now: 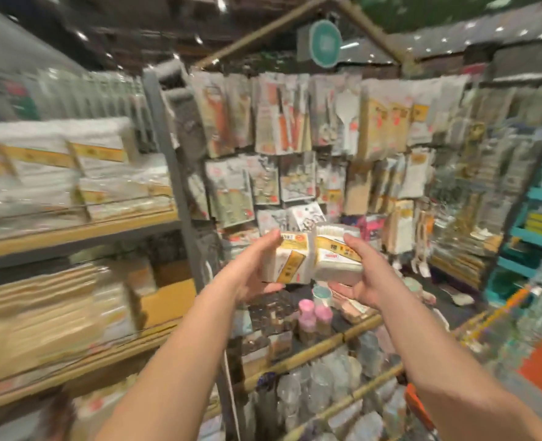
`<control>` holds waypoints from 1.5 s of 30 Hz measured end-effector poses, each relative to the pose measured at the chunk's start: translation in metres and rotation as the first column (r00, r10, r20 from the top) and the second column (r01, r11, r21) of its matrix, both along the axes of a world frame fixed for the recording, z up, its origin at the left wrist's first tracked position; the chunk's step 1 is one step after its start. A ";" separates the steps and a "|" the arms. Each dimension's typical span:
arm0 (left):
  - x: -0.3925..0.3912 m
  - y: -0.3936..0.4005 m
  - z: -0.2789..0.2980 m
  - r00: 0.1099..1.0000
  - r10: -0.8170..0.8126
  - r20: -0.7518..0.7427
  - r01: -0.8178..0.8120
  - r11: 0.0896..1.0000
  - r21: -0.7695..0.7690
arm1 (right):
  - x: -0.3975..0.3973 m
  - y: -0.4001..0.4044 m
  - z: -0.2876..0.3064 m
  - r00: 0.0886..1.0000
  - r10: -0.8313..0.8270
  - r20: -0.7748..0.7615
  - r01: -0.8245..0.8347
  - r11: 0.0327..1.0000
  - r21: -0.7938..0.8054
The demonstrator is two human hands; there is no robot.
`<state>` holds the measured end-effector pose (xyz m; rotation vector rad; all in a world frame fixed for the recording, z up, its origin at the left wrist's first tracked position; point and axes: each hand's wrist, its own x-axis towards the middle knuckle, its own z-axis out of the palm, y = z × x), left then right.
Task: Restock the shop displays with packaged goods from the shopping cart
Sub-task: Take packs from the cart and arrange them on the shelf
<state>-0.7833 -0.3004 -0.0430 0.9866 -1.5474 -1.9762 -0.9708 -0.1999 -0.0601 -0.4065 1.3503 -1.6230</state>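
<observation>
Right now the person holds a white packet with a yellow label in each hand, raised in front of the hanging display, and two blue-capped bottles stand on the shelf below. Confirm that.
One detail is wrong. The head view shows the left hand and right hand each holding a white packet before the hanging display, but the two bottles below have pink caps, not blue.

Two white yellow-labelled packs touch side by side, tilted, held mid-air.
</observation>
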 end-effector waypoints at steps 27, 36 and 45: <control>0.264 0.023 0.123 0.862 0.504 -0.048 -0.447 0.712 -0.542 | 0.190 -0.086 0.110 0.793 0.549 -0.264 -0.603 0.768 -0.214; 0.356 -0.055 0.177 0.802 0.586 -0.114 -0.517 0.585 -0.625 | 0.260 -0.166 0.165 0.785 0.428 -0.448 -0.581 0.760 -0.292; 0.405 -0.133 0.234 0.758 0.614 -0.221 -0.547 0.413 -0.728 | 0.310 -0.233 0.232 0.661 0.216 -0.719 -0.585 0.749 -0.313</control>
